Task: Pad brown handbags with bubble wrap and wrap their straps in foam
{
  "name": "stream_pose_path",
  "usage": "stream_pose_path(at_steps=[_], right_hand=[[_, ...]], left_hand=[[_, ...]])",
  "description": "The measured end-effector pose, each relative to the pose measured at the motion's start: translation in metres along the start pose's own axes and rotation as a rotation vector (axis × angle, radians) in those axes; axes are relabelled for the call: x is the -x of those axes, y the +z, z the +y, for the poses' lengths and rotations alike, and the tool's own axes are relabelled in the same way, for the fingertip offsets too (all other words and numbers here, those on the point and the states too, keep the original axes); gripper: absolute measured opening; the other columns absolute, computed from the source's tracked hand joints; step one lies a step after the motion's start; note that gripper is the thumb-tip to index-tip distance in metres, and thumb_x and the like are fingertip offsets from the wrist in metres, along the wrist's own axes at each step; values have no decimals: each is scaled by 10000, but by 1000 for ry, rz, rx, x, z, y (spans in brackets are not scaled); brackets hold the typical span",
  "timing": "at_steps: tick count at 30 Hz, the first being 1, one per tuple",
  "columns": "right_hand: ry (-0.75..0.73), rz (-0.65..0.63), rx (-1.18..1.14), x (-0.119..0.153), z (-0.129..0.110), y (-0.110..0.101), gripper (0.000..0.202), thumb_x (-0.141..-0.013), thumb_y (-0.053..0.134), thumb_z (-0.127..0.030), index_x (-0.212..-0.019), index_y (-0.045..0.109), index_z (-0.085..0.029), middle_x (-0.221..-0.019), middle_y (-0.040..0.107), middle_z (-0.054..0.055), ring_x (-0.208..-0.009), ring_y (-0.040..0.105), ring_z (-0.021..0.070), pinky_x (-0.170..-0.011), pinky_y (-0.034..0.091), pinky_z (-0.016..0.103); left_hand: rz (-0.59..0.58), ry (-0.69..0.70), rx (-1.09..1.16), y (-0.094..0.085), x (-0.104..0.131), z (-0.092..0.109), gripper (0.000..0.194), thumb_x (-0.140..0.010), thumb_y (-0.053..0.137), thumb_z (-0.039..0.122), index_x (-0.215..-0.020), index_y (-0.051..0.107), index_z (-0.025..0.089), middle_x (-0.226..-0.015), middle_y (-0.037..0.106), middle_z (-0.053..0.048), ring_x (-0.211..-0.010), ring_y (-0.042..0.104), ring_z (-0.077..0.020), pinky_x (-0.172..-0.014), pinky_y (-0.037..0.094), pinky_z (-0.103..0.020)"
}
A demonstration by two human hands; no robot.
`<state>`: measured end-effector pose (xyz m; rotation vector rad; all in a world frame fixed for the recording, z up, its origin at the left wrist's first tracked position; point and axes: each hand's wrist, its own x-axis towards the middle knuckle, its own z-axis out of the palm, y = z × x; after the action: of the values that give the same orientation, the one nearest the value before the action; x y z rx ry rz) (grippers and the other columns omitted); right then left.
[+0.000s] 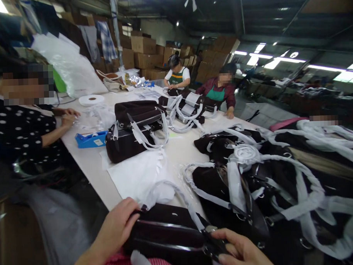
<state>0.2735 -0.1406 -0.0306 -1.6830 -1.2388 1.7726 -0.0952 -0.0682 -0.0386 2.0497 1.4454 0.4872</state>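
A dark brown handbag (165,229) lies directly in front of me at the near table edge, its handle (186,198) wrapped in white material. My left hand (120,221) is closed on the bag's left end, near the handle's base. At the other end, my right hand (240,248) pinches a dark strap tab (213,239) by the metal fittings. The fingertips of my left hand are partly hidden behind the bag. White sheets (140,174) lie just beyond it.
Several dark bags with wrapped handles (246,153) are heaped on the right. Two stacked handbags (133,138) stand farther back, beside a blue tape dispenser (91,139). A white roll (91,100) is behind. A person in polka dots (26,130) sits left; others work across the table.
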Motion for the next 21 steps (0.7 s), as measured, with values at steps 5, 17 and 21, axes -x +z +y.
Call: stream_pose_path(at_steps=[5, 17, 21], right_hand=[[-262, 51, 98, 3, -67, 22, 269, -901, 548, -424, -1049, 589, -203, -652, 569, -47, -582, 539, 123, -585, 440, 246], [-338, 192, 40, 9, -39, 11, 243, -906, 554, -400, -1016, 607, -190, -699, 599, -24, -683, 561, 151, -691, 447, 288], [-304, 304, -128, 9, -24, 3, 340, -846, 641, -489, -998, 618, -186, -651, 574, -37, -650, 553, 146, -650, 447, 277]], left_hand=[[-455, 430, 79, 33, -41, 97, 149, -876, 568, 168, -984, 641, 240, -1032, 650, -21, -981, 595, -196, -889, 463, -304], [-369, 246, -92, 123, -65, 138, 199, -883, 601, 254, -1055, 672, 185, -1136, 576, -114, -1069, 517, -299, -920, 434, -467], [-390, 210, 297, 133, -80, 129, 119, -811, 605, 147, -857, 709, 184, -1101, 590, -63, -1080, 533, -224, -978, 410, -361]])
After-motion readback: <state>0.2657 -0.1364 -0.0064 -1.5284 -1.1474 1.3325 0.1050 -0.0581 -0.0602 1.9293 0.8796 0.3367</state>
